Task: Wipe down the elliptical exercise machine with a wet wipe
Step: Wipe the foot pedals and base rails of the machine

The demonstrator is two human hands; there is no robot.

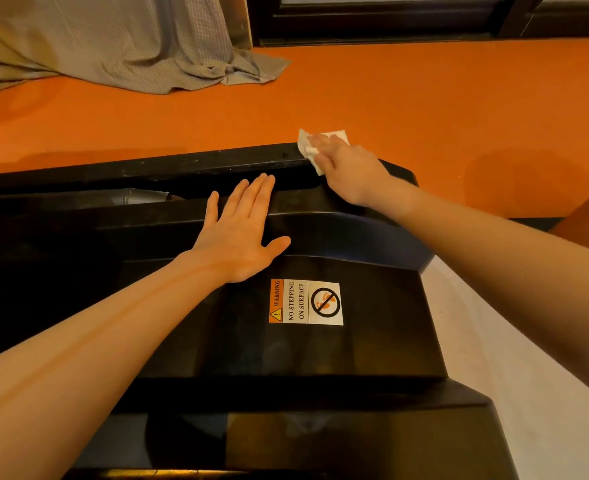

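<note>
At the far left, a crumpled grey checked cloth (120,46) hung down and pooled on the orange floor (424,98). Below it, the glossy black plastic housing of the elliptical machine (355,341) ran across the lower view from the left edge, with a dull grey metal tube (140,196) showing in a gap behind its top.

Your left hand (239,233) lay flat on the housing's raised ridge, palm down. Its fingers (258,192) were straight and close together, pointing away from you, the thumb spread out to the right; they gripped nothing.

Just right of and below that hand, a rectangular white and orange warning sticker (306,302) sat on the flat panel, reading "WARNING NO STEPPING ON SURFACE" beside a crossed-out footprint sign.

Further right, your right hand (352,171) reached to the housing's far right corner, where the long black rear bar (182,164) ended. It pressed a crumpled white wet wipe (308,148) against that corner. The wipe lay under your fingers and stuck out past them over the edge toward the floor. Whether those fingers curled around the wipe or only pressed on it, you could not tell from this angle.

At the right edge, a pale floor strip (528,375) ran alongside the machine.
</note>
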